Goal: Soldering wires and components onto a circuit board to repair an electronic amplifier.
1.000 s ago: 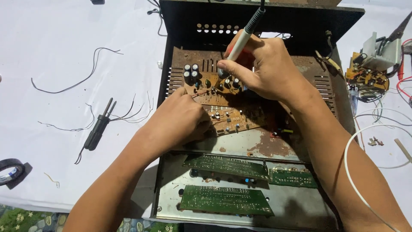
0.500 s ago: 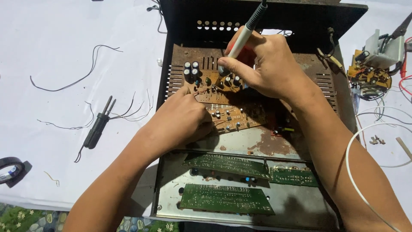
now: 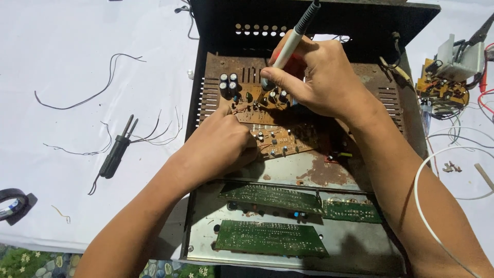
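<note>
Fingers [image 3: 288,85] of right hand [image 3: 319,77] closed round soldering iron [image 3: 290,44], tip down on brown circuit board [image 3: 278,128] inside rusty chassis [image 3: 329,170]; left hand [image 3: 221,149] curled, steadying board. Soldering appears mid-way; green boards [image 3: 270,238] untouched.

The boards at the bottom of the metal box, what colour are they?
The boards are green, seen clearly in the head view.

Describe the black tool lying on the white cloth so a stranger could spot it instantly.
Start at the rusty open metal chassis and look left of it onto the white cloth. The black two-pronged tool lies there among loose thin wires, thicker and stiffer than any of them.
</note>
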